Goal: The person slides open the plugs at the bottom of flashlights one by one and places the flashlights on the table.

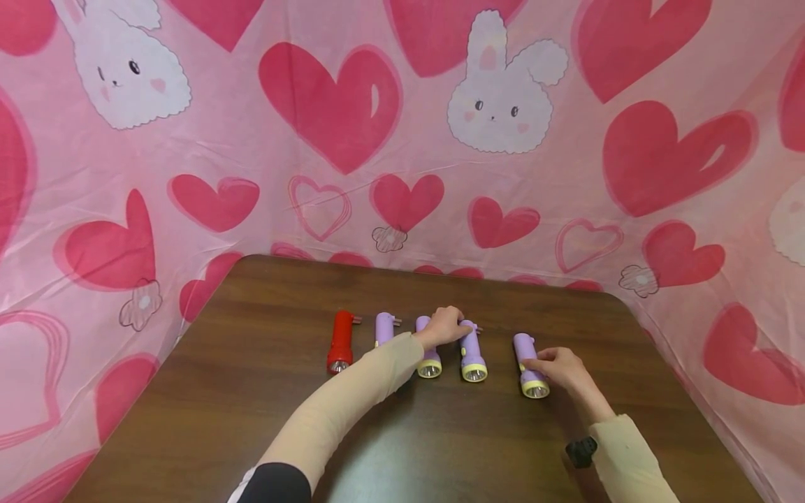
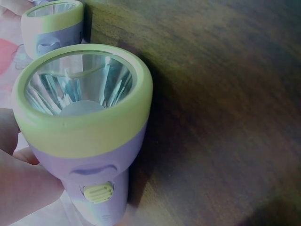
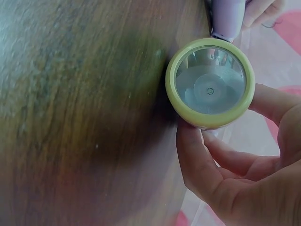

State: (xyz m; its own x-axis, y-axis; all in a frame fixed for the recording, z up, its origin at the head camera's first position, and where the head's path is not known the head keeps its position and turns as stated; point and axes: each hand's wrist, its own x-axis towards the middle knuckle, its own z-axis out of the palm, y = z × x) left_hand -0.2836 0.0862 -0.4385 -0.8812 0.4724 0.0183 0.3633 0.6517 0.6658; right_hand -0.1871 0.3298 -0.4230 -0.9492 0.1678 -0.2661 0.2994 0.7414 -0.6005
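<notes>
My left hand grips a purple flashlight near its plug end, where two prongs stick out. The left wrist view shows that flashlight's yellow-rimmed lens and yellow switch, with fingers against its body. Farther right, my right hand holds the rightmost purple flashlight between thumb and fingers. Its round lens faces the camera in the right wrist view. Another purple flashlight lies beneath the left wrist and is partly covered by it. Both held flashlights lie lens toward me.
A red flashlight lies leftmost in the row, beside a purple one whose lens end the left sleeve hides. The brown wooden table meets a pink cloth with hearts and rabbits behind. A black band circles the right wrist.
</notes>
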